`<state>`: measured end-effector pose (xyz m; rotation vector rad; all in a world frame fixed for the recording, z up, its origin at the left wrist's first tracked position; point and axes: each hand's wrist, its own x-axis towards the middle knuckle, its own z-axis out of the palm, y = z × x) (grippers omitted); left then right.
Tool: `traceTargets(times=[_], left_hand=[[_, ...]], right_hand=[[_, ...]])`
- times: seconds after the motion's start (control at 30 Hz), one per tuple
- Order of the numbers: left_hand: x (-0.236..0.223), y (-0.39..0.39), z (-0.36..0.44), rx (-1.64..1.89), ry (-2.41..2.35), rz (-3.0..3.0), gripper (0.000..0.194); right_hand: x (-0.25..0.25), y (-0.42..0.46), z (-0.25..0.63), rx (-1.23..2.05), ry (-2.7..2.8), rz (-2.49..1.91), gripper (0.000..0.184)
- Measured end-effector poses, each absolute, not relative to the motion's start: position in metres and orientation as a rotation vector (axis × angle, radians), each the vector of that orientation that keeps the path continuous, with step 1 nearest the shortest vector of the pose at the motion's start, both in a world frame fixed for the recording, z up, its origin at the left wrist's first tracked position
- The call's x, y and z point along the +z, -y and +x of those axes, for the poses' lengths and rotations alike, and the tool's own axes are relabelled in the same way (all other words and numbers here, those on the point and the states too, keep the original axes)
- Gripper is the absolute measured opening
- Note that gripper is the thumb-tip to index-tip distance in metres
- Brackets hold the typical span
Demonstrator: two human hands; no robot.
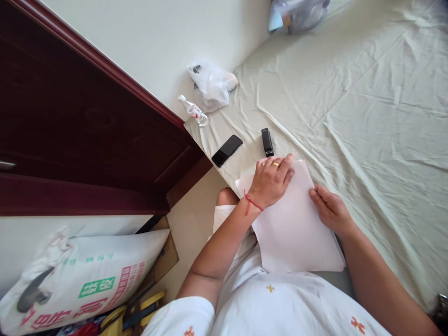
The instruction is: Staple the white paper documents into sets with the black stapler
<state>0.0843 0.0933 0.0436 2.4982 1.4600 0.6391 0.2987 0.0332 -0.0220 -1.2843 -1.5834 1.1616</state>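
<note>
A stack of white paper sheets (297,233) rests on my lap and against the bed's edge. My left hand (271,179), with a ring and a red string bracelet, lies palm down across the far end of the stack. Its fingers reach the far edge, and the thumb is on the top sheet. My right hand (329,207) grips the right edge of the sheets, thumb on top, the other fingers partly hidden. Just beyond my left hand is a small black stapler (267,142). To its left a black phone (227,150) lies on the sheet.
A plastic water bottle (194,111) and a white plastic bag (213,86) lie by the wall on the bed (367,116). Another bag (304,16) is farther back. A dark red wooden panel (87,107) stands left, with a large printed sack (94,275) below it.
</note>
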Motion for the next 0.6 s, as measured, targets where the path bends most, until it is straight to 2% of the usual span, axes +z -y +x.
traceTargets(times=[0.1,0.23,0.6], left_hand=[[0.045,-0.096,0.081,0.677,-1.472,2.504,0.054],[0.043,-0.097,0.082,0.483,-1.431,2.517,0.05],[0.056,-0.089,0.089,0.285,-1.587,2.754,0.052]], right_hand=[[-0.023,-0.033,0.299,1.147,1.598,-1.29,0.057],[-0.022,-0.034,0.299,1.134,1.604,-1.312,0.057],[-0.023,-0.032,0.299,1.155,1.629,-1.234,0.05]])
